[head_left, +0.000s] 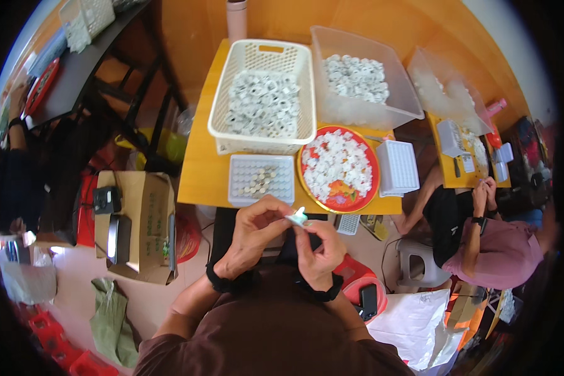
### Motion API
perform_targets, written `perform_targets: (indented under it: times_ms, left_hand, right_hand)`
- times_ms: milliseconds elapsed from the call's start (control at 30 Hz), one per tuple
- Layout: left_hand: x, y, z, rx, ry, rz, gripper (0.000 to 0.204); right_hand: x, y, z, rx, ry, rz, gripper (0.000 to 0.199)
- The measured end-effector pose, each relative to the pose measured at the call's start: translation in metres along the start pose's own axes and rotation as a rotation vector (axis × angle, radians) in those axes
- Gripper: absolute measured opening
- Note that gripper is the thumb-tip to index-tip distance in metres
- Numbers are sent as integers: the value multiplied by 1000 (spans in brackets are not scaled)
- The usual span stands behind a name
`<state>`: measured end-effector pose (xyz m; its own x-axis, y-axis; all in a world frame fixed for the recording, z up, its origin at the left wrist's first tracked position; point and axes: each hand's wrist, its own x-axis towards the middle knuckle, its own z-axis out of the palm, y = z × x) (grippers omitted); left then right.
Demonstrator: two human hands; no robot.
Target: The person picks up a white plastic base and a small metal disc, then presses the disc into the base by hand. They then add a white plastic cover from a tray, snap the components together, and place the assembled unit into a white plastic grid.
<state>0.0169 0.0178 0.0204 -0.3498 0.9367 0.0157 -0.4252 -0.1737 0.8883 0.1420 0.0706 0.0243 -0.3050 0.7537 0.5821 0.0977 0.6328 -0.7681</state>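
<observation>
My left hand (252,235) and my right hand (318,245) meet just below the front edge of a small yellow table (202,168). Both pinch a small white plastic part (297,217) between their fingertips. Straight ahead lies a white grid tray (261,179) with a few small pieces in its cells. To its right, a round red tray (315,190) is heaped with small white parts. Behind them stand a white lattice basket (262,94) of grey-white ring parts and a clear bin (359,76) of white parts.
A second white grid tray (398,167) rests on the table's right edge. A cardboard box (143,224) with dark devices sits at the left on the floor. Another person (490,241) works at a neighbouring yellow table (465,164) on the right. A red stool (357,280) stands beside me.
</observation>
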Motion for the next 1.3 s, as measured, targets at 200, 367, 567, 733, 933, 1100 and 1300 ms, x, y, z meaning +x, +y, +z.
perform_targets:
  times_ms: [200, 367, 567, 733, 933, 1100, 1300]
  left_hand:
    - [2, 1, 3, -143, 72, -84, 15]
    - [1, 5, 5, -173, 83, -48, 22]
    - [-8, 20, -7, -141, 24, -114, 29]
    - [-23, 18, -33, -80, -78, -188, 24]
    - [-43, 9, -73, -14, 118, -179, 20]
    - [-52, 11, -93, 17, 205, -141, 23]
    - [-52, 7, -94, -15, 217, -144, 22]
  right_hand:
    - [4, -3, 5, 30, -6, -3, 16]
    - [13, 1, 3, 133, -109, 182, 14]
    - [121, 55, -26, 216, 109, 168, 7]
    - [192, 63, -36, -14, 81, 137, 19]
    - [153, 69, 14, -91, -278, 42, 11]
    - [144, 51, 42, -136, -400, -11, 10]
    - [193, 80, 85, -271, -649, -111, 15]
